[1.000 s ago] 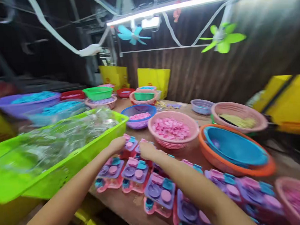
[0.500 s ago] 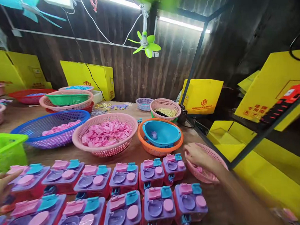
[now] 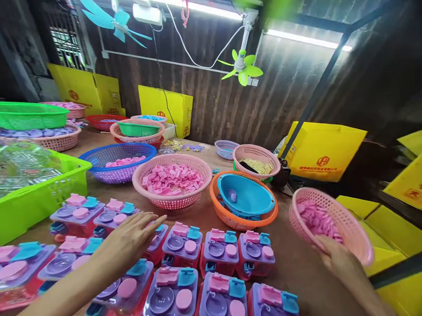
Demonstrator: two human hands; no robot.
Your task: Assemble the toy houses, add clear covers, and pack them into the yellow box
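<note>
My right hand (image 3: pixel 341 259) grips the near rim of a pink mesh basket (image 3: pixel 353 217), which is tilted up with pink plastic pieces (image 3: pixel 316 218) heaped at its left side. My left hand (image 3: pixel 135 233), palm down with fingers stretched out, is over the rows of toy kitchen sets and holds nothing visible. It hides part of several sets. Each toy set (image 3: pixel 179 243) has a purple top with a round basin, a pink disc and pink and blue parts, on a clear pink body.
A pink basket (image 3: pixel 207 181) of pink pieces stands behind the sets. Right of it, a blue bowl (image 3: pixel 247 189) rests in an orange basket (image 3: pixel 216 209). A green crate (image 3: pixel 68 183) of clear plastic parts is at left. Yellow cartons (image 3: pixel 326 153) and a slanted metal bar (image 3: pixel 316 97) flank the right.
My right hand has lifted and tilted the pink basket, moving it rightward. My left hand has come in from the left edge over the toy sets. The view has swung left.
</note>
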